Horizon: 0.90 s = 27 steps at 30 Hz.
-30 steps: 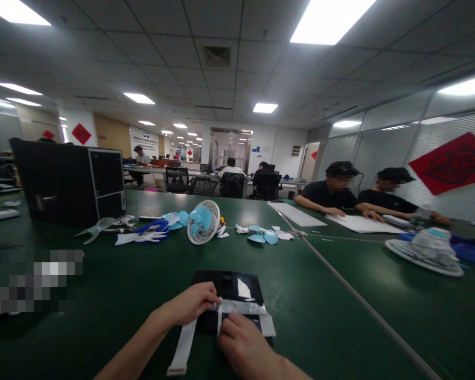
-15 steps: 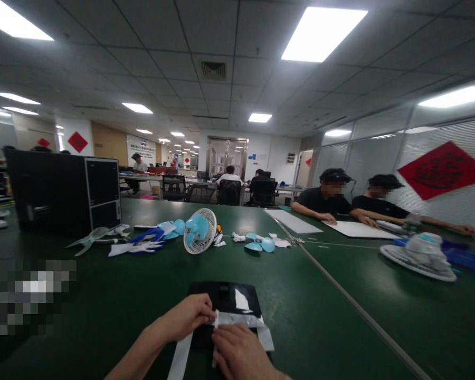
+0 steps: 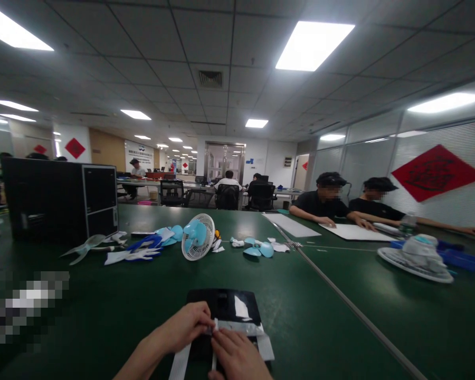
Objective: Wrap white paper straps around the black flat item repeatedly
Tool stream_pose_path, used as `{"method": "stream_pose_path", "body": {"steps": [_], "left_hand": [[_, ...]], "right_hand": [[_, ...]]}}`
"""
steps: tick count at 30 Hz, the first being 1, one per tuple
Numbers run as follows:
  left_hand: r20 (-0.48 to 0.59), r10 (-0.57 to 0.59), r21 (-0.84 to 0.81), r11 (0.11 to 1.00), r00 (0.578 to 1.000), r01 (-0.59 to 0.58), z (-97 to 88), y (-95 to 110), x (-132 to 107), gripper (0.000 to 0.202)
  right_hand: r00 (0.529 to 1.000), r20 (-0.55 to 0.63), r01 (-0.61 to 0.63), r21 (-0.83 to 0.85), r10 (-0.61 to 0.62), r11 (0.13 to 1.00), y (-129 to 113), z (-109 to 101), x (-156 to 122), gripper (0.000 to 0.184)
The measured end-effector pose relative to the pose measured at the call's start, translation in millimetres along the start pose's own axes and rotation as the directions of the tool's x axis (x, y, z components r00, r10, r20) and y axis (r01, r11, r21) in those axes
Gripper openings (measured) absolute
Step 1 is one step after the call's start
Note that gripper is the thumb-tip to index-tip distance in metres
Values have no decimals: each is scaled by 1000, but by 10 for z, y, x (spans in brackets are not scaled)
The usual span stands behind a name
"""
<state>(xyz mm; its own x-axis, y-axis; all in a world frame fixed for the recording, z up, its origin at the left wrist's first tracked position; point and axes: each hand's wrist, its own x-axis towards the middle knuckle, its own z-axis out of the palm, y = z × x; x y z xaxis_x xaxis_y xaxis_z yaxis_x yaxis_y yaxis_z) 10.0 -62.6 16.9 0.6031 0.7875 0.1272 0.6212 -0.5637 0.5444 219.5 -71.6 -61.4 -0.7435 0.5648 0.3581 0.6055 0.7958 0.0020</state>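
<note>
A glossy black flat panel (image 3: 224, 298) lies on the green table in front of me, partly covered by my hands. Across it runs a crinkled translucent plastic strip (image 3: 241, 328). My left hand (image 3: 192, 324) is closed, its thumb and fingertips pinching the strip's left end near a small white edge. Beside it, my right hand (image 3: 239, 354) lies with fingers extended over the strip's lower side, and what is beneath its palm is hidden. One white ribbed band (image 3: 180, 364) sticks out toward me on the left, and another white band (image 3: 265, 347) shows at the panel's right edge.
A black computer case (image 3: 47, 198) stands back left. Blue-white gloves (image 3: 142, 249), a fan head (image 3: 198, 237) and loose blue fan blades (image 3: 258, 248) lie farther back. A white fan grille (image 3: 417, 264) sits on the right. Two people sit at the table's far right.
My view has tipped up slightly, so the scene sits lower. My right hand has moved a little closer to my left fingertips along the plastic strip. The left hand keeps its pinch.
</note>
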Motion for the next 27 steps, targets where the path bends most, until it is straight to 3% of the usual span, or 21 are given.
{"method": "stream_pose_path", "body": {"steps": [6,10,14,18,23,27], "left_hand": [[-30,-8,12,1000,1000,9,24,-7,27,19],[-40,-19,29,999,999,20,46,-15,55,19],[-44,-18,32,999,999,20,42,5,40,20],[-30,-9,20,1000,1000,10,-5,46,3,18],[14,-25,-21,999,1000,25,-84,58,-28,23],[36,-99,-31,994,994,100,-177,40,-70,25]], "right_hand": [[955,-188,192,-197,-229,961,68,341,-54,38],[954,-170,221,-161,-247,962,79,243,-62,36],[996,-18,84,-49,-85,995,44,-44,-20,50],[994,113,-14,95,3,995,-32,-303,-3,55],[968,92,-246,213,232,945,10,-712,-91,31],[948,96,-319,276,304,907,175,-933,-210,35]]}}
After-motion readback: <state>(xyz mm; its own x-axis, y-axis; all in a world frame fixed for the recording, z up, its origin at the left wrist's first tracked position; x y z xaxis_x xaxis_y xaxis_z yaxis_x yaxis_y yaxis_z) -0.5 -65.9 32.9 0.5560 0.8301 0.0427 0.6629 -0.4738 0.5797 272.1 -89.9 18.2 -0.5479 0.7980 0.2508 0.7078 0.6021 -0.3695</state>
